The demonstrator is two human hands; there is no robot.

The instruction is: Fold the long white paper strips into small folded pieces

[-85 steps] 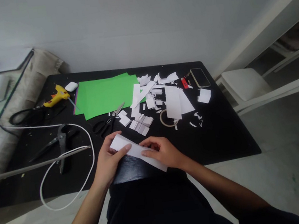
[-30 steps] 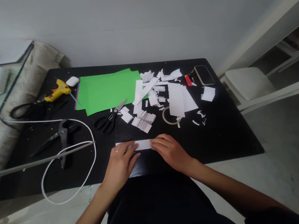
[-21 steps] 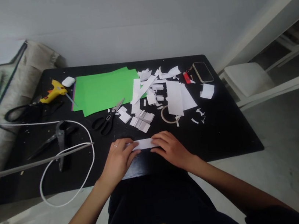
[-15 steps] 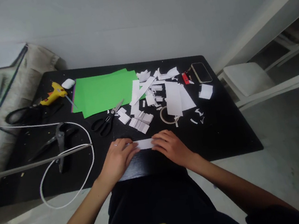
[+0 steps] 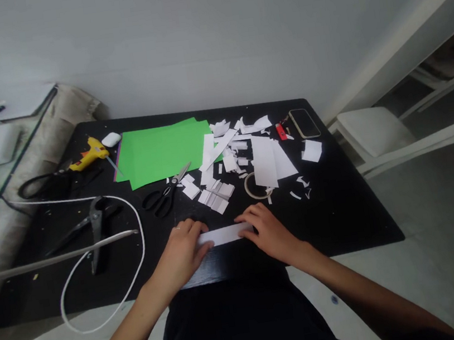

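A narrow white paper strip (image 5: 225, 235) lies across the front part of the black table, between my two hands. My left hand (image 5: 185, 248) grips its left end, thumb in front and fingers behind. At the other end, my right hand (image 5: 267, 231) pinches the strip in the same way. Just beyond it sit small folded white paper pieces (image 5: 216, 195) and a pair of black-handled scissors (image 5: 166, 192). A roll of tape (image 5: 251, 189) is partly covered by white paper sheets (image 5: 265, 162).
Green sheets (image 5: 165, 150) lie at the back, with a yellow glue gun (image 5: 92, 153) to their left. Black pliers (image 5: 97, 227) and a looped white cable (image 5: 141, 244) occupy the left side. A phone (image 5: 305, 123) and red lighter (image 5: 281, 131) rest back right.
My hands have spread slightly apart, and more of the strip shows between them; it now tilts a little. The whole view has shifted, so the table appears lower.
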